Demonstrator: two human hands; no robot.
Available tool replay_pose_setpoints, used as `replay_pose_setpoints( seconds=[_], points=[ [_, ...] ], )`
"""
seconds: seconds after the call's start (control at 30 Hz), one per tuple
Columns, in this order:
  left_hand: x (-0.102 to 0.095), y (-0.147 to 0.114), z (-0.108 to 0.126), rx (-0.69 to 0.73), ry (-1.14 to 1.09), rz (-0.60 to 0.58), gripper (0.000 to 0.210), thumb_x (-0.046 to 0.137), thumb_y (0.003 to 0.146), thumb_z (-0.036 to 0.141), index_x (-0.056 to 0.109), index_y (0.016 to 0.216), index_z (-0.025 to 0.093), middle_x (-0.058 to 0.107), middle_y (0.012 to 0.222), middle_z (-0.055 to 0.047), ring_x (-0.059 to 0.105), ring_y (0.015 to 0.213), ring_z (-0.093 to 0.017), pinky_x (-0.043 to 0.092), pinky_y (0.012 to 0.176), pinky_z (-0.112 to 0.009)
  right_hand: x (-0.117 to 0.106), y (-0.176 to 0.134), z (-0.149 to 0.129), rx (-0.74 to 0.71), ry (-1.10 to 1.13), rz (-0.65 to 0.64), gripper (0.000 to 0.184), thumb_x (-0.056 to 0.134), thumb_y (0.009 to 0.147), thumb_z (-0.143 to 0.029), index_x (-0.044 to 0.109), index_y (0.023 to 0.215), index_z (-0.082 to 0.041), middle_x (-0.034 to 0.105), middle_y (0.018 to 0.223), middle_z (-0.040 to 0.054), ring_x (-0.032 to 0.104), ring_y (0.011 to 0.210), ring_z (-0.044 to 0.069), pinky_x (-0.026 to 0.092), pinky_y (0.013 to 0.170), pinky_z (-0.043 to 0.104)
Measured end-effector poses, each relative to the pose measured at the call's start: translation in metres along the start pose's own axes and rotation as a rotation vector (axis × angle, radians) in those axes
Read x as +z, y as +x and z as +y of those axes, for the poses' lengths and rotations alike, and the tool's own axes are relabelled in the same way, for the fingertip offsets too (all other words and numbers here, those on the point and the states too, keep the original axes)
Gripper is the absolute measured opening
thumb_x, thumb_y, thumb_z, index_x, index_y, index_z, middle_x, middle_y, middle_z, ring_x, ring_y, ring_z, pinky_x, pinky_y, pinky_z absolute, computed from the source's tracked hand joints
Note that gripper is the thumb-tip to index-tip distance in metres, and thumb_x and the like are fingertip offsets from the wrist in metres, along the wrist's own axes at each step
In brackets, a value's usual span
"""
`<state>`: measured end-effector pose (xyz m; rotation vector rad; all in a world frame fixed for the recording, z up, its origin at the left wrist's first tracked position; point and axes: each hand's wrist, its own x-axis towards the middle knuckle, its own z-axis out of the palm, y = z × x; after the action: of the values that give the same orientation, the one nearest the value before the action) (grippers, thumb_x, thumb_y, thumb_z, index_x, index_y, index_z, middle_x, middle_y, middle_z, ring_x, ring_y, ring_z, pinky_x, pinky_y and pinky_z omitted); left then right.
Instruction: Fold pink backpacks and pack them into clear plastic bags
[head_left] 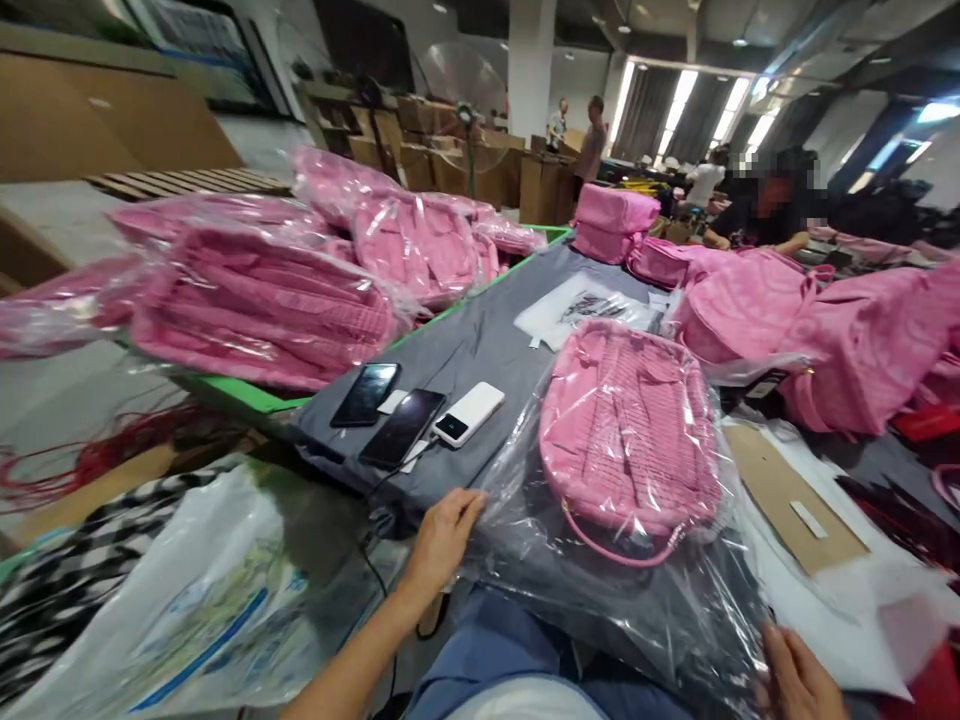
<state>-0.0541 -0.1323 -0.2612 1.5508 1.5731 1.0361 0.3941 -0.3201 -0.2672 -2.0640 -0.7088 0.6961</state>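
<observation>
A pink backpack point(628, 425) lies flat on the dark-covered table in front of me, straps side up, inside a clear plastic bag point(570, 585). Its pink loop hangs toward the bag's near end. My left hand point(444, 535) is closed, pinching the left edge of the plastic. At the lower right, my right hand point(801, 672) grips the opposite corner of the same bag, its fingertips partly cut off by the plastic's glare. Between the two hands the loose plastic spreads toward my lap.
Two dark phones point(405, 428) and a white power bank point(470, 413) with a cable lie left of the bag. Bagged pink backpacks point(270, 310) fill a green-edged area at left. More pink backpacks point(742, 300) and a cardboard sheet point(795, 500) are at right. A person point(772, 205) stands beyond.
</observation>
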Motion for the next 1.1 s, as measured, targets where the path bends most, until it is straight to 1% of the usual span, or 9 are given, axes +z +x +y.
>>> replay_pose_setpoints(
  seconds=[0.2, 0.37, 0.47, 0.57, 0.67, 0.73, 0.9, 1.03, 1.1],
  points=[
    [-0.018, 0.009, -0.006, -0.346, -0.449, -0.182, 0.081, 0.075, 0.064, 0.07, 0.061, 0.123, 0.017, 0.063, 0.06, 0.005, 0.042, 0.038, -0.009, 0.032, 0.037, -0.02, -0.001, -0.008, -0.019, 0.095, 0.201, -0.059, 0.064, 0.074, 0.058, -0.082, 0.055, 0.072, -0.023, 0.045, 0.051, -0.0068, 0.041, 0.045, 0.011, 0.035, 0.042, 0.024],
    [-0.029, 0.003, -0.013, -0.3, -0.441, -0.256, 0.088, 0.074, 0.069, 0.073, 0.054, 0.136, 0.019, 0.07, 0.073, 0.001, 0.039, 0.033, -0.007, 0.032, 0.032, -0.02, -0.009, -0.012, -0.005, 0.069, 0.258, -0.168, 0.054, 0.074, 0.069, -0.073, 0.063, 0.083, -0.022, 0.053, 0.056, -0.0054, 0.048, 0.045, 0.013, 0.039, 0.041, 0.024],
    [-0.043, 0.005, -0.036, 0.001, -0.164, -0.22, 0.063, 0.061, 0.086, 0.066, 0.061, 0.131, 0.023, 0.077, 0.092, -0.005, 0.064, 0.052, -0.015, 0.052, 0.046, -0.024, -0.02, -0.017, 0.008, -0.199, 0.017, 0.084, 0.051, 0.065, 0.079, -0.071, 0.066, 0.092, -0.021, 0.061, 0.06, -0.0012, 0.056, 0.047, 0.017, 0.046, 0.042, 0.028],
    [-0.056, 0.006, -0.055, 0.56, 0.221, -0.11, 0.035, 0.052, 0.099, 0.039, 0.064, 0.131, 0.031, 0.073, 0.124, -0.004, 0.073, 0.104, -0.023, 0.059, 0.089, -0.033, -0.03, -0.028, 0.021, -0.705, -0.361, 0.337, 0.039, 0.063, 0.09, -0.053, 0.071, 0.114, -0.023, 0.077, 0.098, 0.0095, 0.074, 0.081, 0.025, 0.061, 0.069, 0.035],
    [-0.06, 0.001, -0.058, 1.037, 0.466, -0.15, 0.047, 0.044, 0.1, 0.011, 0.065, 0.13, 0.041, 0.071, 0.131, 0.003, 0.063, 0.126, -0.019, 0.042, 0.116, -0.04, -0.036, -0.039, 0.028, -1.139, -0.622, 0.278, 0.031, 0.065, 0.093, -0.027, 0.071, 0.123, -0.033, 0.075, 0.12, 0.0047, 0.073, 0.106, 0.024, 0.059, 0.094, 0.037],
    [-0.059, -0.002, -0.053, 1.149, 0.462, -0.268, 0.054, 0.04, 0.1, 0.006, 0.064, 0.132, 0.042, 0.074, 0.126, 0.004, 0.063, 0.126, -0.016, 0.037, 0.12, -0.039, -0.038, -0.043, 0.028, -1.23, -0.58, 0.214, 0.033, 0.064, 0.093, -0.02, 0.073, 0.121, -0.035, 0.076, 0.118, 0.0015, 0.073, 0.106, 0.022, 0.059, 0.097, 0.036],
    [-0.058, 0.001, -0.033, 0.705, 0.127, -0.44, 0.028, 0.055, 0.099, 0.038, 0.077, 0.114, 0.028, 0.08, 0.107, -0.003, 0.074, 0.102, -0.02, 0.056, 0.101, -0.033, -0.04, -0.041, 0.019, -0.726, -0.131, 0.088, 0.028, 0.063, 0.093, -0.048, 0.081, 0.094, -0.025, 0.08, 0.101, 0.0059, 0.076, 0.091, 0.024, 0.062, 0.084, 0.031],
    [-0.054, 0.002, -0.012, 0.184, -0.088, -0.332, 0.048, 0.067, 0.079, 0.072, 0.083, 0.083, 0.027, 0.081, 0.09, -0.005, 0.076, 0.09, -0.028, 0.061, 0.091, -0.037, -0.012, -0.033, -0.006, -0.435, 0.211, 0.26, 0.05, 0.065, 0.083, -0.07, 0.074, 0.082, -0.021, 0.078, 0.103, 0.0114, 0.072, 0.102, 0.029, 0.058, 0.091, 0.038],
    [-0.047, 0.003, -0.003, 0.055, -0.16, -0.248, 0.058, 0.068, 0.07, 0.081, 0.082, 0.078, 0.025, 0.08, 0.081, -0.006, 0.075, 0.082, -0.029, 0.062, 0.085, -0.038, 0.01, -0.024, -0.023, -0.393, 0.347, 0.397, 0.056, 0.055, 0.086, -0.077, 0.064, 0.077, -0.022, 0.075, 0.084, 0.0079, 0.071, 0.086, 0.025, 0.057, 0.081, 0.036]
  ],
)
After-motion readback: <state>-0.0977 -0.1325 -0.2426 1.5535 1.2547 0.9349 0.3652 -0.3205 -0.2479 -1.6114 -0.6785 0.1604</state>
